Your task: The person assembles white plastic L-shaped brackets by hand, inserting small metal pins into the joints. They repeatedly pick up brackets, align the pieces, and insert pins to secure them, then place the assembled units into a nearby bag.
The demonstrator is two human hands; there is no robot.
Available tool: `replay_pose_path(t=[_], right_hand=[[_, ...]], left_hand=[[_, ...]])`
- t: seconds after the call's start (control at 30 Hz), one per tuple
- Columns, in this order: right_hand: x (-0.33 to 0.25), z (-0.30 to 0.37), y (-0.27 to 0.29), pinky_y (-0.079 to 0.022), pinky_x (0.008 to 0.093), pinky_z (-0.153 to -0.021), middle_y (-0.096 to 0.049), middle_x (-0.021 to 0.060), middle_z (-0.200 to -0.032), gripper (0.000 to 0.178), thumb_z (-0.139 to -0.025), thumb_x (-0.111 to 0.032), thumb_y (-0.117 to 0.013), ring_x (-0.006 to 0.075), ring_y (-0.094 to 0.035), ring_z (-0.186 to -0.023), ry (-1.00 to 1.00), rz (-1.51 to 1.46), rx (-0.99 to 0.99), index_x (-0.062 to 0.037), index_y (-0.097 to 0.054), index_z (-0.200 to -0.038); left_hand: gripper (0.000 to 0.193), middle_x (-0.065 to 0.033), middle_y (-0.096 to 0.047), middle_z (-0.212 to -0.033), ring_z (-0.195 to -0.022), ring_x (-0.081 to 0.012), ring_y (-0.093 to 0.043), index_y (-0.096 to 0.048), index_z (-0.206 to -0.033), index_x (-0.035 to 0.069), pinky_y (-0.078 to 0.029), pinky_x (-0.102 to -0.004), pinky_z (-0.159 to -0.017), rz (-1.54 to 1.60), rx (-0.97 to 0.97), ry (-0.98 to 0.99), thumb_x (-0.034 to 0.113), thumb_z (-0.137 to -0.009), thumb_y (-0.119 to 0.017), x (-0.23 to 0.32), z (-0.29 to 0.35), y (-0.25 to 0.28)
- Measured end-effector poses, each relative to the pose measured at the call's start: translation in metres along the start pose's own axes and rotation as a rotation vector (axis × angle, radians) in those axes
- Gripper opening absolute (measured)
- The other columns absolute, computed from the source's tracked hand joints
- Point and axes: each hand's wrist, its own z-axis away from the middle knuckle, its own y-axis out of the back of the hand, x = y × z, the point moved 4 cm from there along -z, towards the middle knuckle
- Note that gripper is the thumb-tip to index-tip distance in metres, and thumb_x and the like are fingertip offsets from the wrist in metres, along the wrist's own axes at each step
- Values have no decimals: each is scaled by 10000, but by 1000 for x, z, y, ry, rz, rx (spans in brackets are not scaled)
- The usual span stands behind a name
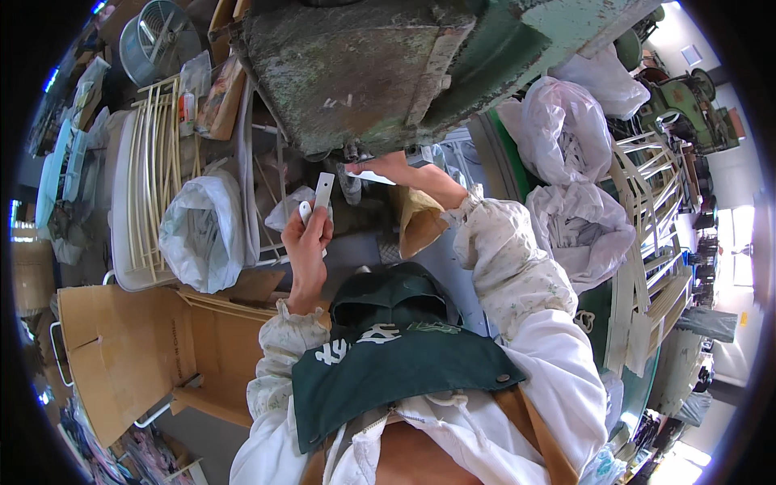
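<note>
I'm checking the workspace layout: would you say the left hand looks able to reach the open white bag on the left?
Probably yes: the white bag appears nearby with its mouth uncovered, though the left hand is occupied with pale flat strips.

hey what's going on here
A person is at a worn green machine. Their left hand grips a flat pale strip with a hole near its end, just short of the machine. Their right hand is at the machine's lower edge; whether it holds anything is hard to tell. A white bag of pale pieces sits to the left, above an open cardboard box in the view.
</note>
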Motion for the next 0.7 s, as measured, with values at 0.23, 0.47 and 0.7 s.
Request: replay_pose_path(t=[0.23,0.47,0.7], right_hand=[[23,-14,-16,-456,281,-791,-589,49,-996,470,-769,-154,-786,154,-539,-923,70,10,-32,-19,-521,-1132],[-5,35,6,-466,303,-640,-656,48,-695,155,-811,-167,-699,146,-590,-656,82,-26,70,-29,-665,-874],[-28,50,4,-443,248,-652,-668,24,-680,238,-866,-235,-640,94,-576,-673,-259,-8,-80,2,-663,-862]], left_hand=[[177,30,-470,-623,-508,-30,-363,-591,-1053,-6,-237,-196,-447,36,-44,-43,90,-906,-569,5,-9,-16],[152,8,-522,-633,-501,-36,-428,-596,-1042,-1,-270,-175,-427,8,-156,-116,78,-916,-562,11,-5,-25],[205,16,-524,-620,-490,-34,-436,-625,-1051,-25,-267,-175,-410,-7,-130,26,108,-895,-608,-9,-28,-26]])
